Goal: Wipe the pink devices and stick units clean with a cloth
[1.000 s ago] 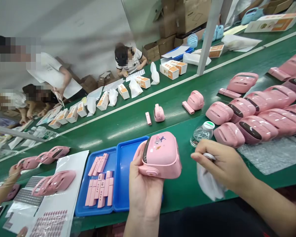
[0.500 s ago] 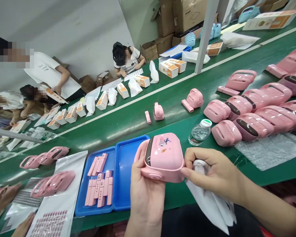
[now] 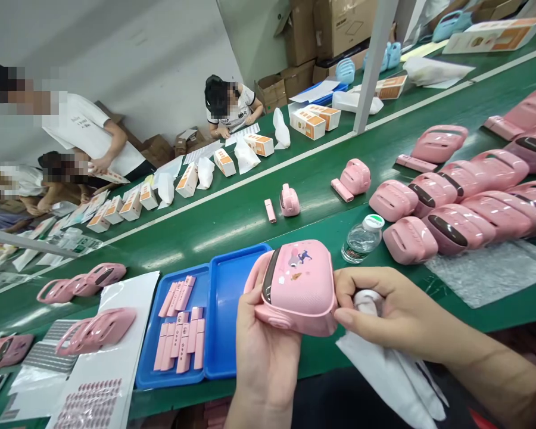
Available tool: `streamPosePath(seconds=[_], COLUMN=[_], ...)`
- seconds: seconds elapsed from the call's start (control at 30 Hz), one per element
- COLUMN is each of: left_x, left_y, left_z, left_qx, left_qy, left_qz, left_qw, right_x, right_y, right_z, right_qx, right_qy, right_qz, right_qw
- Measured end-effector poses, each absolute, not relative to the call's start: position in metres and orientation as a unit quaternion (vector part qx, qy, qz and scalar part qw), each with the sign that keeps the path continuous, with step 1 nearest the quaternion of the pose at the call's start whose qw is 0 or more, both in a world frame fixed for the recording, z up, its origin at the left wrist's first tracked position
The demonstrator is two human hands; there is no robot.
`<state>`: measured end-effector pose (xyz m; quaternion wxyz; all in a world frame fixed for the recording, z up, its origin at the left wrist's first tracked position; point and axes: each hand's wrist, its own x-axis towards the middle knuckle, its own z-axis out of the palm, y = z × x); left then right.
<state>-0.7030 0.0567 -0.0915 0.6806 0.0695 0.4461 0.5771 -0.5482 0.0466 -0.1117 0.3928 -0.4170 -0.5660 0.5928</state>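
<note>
A pink plastic device housing (image 3: 301, 283) with a handle, a dark strip and small cartoon pictures rests in my left hand (image 3: 268, 351), whose fingers and thumb close round its handle end. My right hand (image 3: 384, 304) is closed on a white cloth (image 3: 384, 369) that hangs down over my lap. Its fingertips are at the right edge of the pink housing. Just behind my hands lies a blue tray (image 3: 230, 322). Beside it, another blue tray (image 3: 145, 366) holds several pink microphone-like sticks (image 3: 183, 339). A small clear bottle (image 3: 361, 239) stands near my right hand.
Several pink housings (image 3: 464, 223) crowd the right side of the green table, partly on bubble wrap (image 3: 495, 274). White sheets (image 3: 129, 333) and a sticker sheet (image 3: 92, 402) lie at left. Across the conveyor (image 3: 232, 217), people sit or stand by white-orange boxes (image 3: 259, 145). A post (image 3: 373, 71) rises there.
The pink housing has tilted slightly, and the cloth's lower end has swung right. At far left, a neighbour's hands have left view, leaving a pink housing visible. The standing person's box has been lowered.
</note>
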Motion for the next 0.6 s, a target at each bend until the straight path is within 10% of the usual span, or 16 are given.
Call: streamPosePath(seconds=[0.6], left_x=[-0.705], left_y=[0.061], left_z=[-0.099], left_qx=[0.072], left_qy=[0.45], left_qz=[0.574], left_qw=[0.68], right_x=[-0.541], right_y=[0.052], right_z=[-0.124], right_qx=[-0.347], right_qy=[-0.509], right_qz=[0.67], right_qw=[0.414])
